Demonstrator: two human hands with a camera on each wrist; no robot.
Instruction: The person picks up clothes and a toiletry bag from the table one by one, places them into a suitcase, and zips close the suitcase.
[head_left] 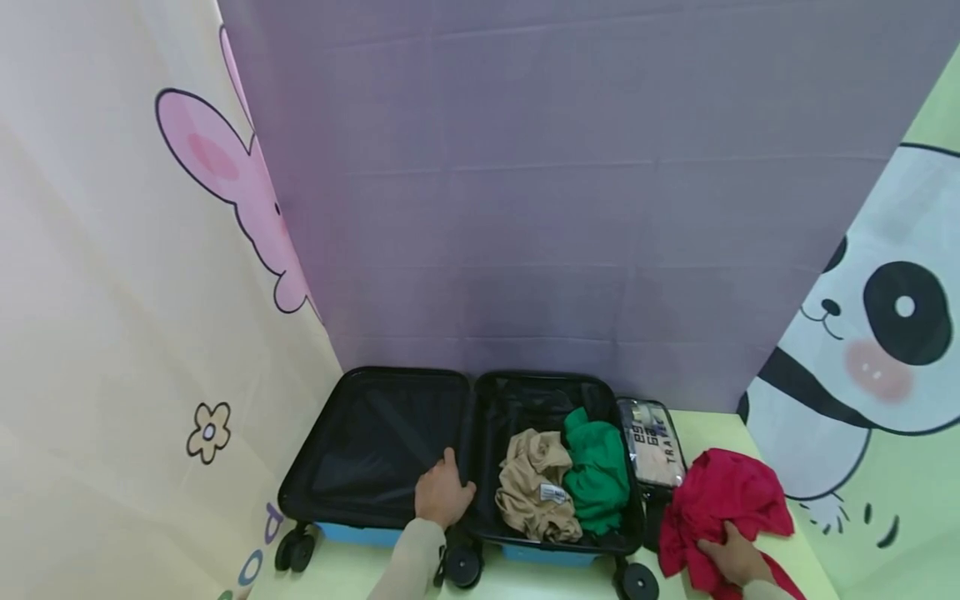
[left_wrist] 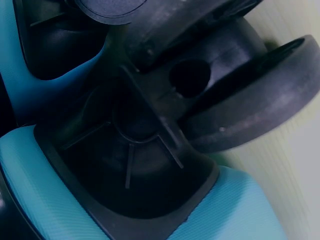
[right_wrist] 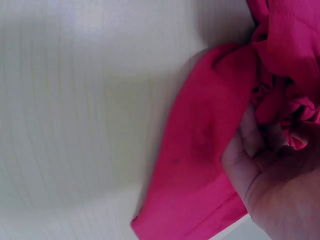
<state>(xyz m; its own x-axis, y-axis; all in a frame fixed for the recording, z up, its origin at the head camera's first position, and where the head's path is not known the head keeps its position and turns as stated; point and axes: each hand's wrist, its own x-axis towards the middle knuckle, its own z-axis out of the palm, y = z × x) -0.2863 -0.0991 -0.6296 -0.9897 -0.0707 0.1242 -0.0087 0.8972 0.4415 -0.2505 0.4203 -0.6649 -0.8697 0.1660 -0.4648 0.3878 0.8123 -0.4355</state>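
Note:
An open suitcase with a black lining and blue shell lies spread in two halves, the left half (head_left: 375, 442) and the right half (head_left: 517, 400). My left hand (head_left: 442, 493) rests at the inner front corner of the left half; the left wrist view shows a suitcase wheel (left_wrist: 260, 105) but no hand. In the right half lie a crumpled beige garment (head_left: 536, 483) with a white label and a green garment (head_left: 597, 475). To the right of the suitcase, my right hand (head_left: 735, 557) grips a bunched red garment (head_left: 731, 487), its fingers curled into the folds (right_wrist: 200, 135).
A clear-fronted travel pouch (head_left: 654, 442) with black edging lies against the suitcase's right side. The pale table (head_left: 705, 423) meets a grey-purple backdrop (head_left: 555, 208). Printed cloth walls stand at left and right. Several suitcase wheels (head_left: 463, 567) stick out in front.

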